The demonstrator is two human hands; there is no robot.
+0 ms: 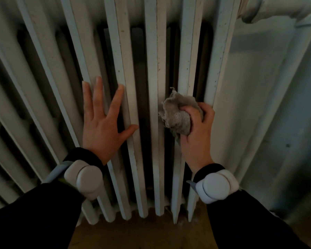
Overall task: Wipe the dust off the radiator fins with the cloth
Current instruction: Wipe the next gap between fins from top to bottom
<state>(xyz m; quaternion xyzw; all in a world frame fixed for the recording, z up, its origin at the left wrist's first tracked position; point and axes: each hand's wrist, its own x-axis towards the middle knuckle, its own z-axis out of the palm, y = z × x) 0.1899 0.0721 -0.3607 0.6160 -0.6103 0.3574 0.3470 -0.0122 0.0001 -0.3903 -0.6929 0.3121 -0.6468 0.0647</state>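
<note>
Radiator fins (158, 51): white, ribbed cast columns that fill most of the view and run from the top edge down to the floor, with dark gaps between them. Small dark specks dot the front faces.

Wall (258, 87): pale painted surface just beside the last fin on the right.

Floor (142, 234): brown surface below the feet of the fins.

Sleeves: a dark left sleeve (34, 216) and a dark right sleeve (250, 221) enter from the bottom corners.

Pipe (276, 9): white, at the top right corner, joined to the radiator's right end.

Left hand (101, 126): laid flat against the fins left of centre, fingers straight and spread. The thumb points right and touches the edge of a fin. It holds nothing.

Right hand (197, 137): fingers and thumb curled round the cloth, gripping it in a bunch. The fingertips reach the fin nearest the wall.

Wrist units: one white rounded unit is strapped over each cuff, left (86, 180) and right (217, 186).

Cloth (178, 114): grey-beige, coarse weave, frayed edges. It is crumpled in the right hand and lies against the front edges of the fins near the radiator's right end, about halfway up the view.
</note>
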